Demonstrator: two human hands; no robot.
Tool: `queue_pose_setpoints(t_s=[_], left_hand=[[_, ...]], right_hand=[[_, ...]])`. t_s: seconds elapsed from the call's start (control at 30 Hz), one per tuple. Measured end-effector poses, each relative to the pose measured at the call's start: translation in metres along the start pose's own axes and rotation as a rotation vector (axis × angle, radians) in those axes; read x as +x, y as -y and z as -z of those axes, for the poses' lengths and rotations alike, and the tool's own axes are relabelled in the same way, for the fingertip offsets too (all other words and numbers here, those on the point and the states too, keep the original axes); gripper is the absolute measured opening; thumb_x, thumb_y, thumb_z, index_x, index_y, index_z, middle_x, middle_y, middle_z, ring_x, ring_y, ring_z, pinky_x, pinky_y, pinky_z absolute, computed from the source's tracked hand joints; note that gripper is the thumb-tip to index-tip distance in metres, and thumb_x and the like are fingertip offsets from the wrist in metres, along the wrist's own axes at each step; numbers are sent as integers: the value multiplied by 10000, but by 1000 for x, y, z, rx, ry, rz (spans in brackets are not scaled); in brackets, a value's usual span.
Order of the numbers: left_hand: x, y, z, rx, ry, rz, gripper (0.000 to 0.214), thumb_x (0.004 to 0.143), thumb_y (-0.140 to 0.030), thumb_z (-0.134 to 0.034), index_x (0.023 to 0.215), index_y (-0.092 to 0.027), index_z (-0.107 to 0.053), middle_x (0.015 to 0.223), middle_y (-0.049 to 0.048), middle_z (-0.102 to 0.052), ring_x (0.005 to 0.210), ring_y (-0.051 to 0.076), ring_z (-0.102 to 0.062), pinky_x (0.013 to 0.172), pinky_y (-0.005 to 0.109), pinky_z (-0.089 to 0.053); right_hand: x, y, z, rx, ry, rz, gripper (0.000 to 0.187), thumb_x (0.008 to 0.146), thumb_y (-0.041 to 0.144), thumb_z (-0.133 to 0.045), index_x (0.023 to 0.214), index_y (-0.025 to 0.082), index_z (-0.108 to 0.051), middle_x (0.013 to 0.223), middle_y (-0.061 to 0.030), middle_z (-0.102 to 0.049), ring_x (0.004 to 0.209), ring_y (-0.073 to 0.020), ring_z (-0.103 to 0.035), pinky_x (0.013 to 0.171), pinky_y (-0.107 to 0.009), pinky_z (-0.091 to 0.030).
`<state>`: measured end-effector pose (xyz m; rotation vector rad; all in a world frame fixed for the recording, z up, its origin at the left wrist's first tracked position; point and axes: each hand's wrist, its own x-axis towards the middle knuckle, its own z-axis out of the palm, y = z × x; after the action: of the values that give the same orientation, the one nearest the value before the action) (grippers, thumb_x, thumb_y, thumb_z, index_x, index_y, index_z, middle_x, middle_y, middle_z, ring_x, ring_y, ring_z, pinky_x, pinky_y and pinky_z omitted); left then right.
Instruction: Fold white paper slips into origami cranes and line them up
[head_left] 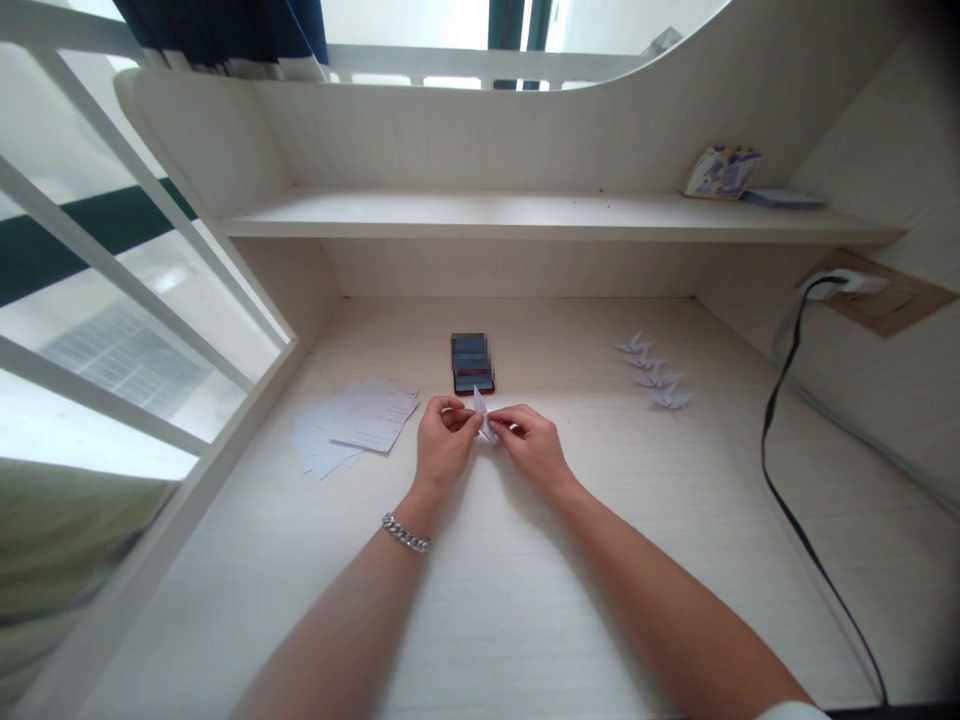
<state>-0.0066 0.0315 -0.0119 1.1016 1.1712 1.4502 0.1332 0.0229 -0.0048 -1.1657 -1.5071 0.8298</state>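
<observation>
Head view: both hands (487,440) on folded paper (484,415)

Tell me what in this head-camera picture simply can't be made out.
- Small folded white paper piece: mostly hidden by the left hand and right hand pinching it, so its shape is unclear.
- Dark rectangular phone: screen blurred out.
- Four small white folded paper figures: too small for their folds to show.
- Colourful printed booklet on the shelf: print too small to read.
- Black cable: lower end cut off by the bottom edge.
</observation>
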Motion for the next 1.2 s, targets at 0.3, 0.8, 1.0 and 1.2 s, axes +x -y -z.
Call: queue_pose_setpoints(t_s=[0.3, 0.8, 1.0, 1.2], left_hand=[[-4, -7, -4, 35, 106, -52, 275, 678, -287, -694, 894, -145, -597, 833, 66, -669, 777, 164, -643, 732, 297, -501], [-1, -7, 1, 109, 188, -6, 222, 681, -288, -679, 849, -143, -684, 849, 73, -695, 756, 167, -635, 705, 275, -495], [2, -4, 5, 95, 233, 51, 207, 663, -272, -681, 820, -137, -684, 817, 73, -691, 722, 167, -630, 669, 271, -501], [3, -3, 8, 61, 292, 82, 248, 649, -282, -701, 841, -126, -679, 823, 86, -693, 711, 167, -633, 676, 288, -509]], right_hand=[[4, -4, 1, 202, 89, -165, 269, 710, 373, -660, 885, 171, -690, 845, -67, -699, 762, -198, -627, 699, -309, -474], [8, -11, 4, 370, 136, -286, 265, 685, 384, -665, 808, 155, -715, 762, -65, -691, 659, -164, -598, 625, -284, -462], [9, -9, 5, 393, 119, -303, 236, 637, 328, -691, 811, 170, -711, 764, -51, -699, 658, -169, -613, 621, -290, -478], [9, -11, 8, 380, 145, -327, 211, 629, 316, -698, 778, 167, -700, 705, -43, -686, 615, -160, -607, 581, -275, -473]])
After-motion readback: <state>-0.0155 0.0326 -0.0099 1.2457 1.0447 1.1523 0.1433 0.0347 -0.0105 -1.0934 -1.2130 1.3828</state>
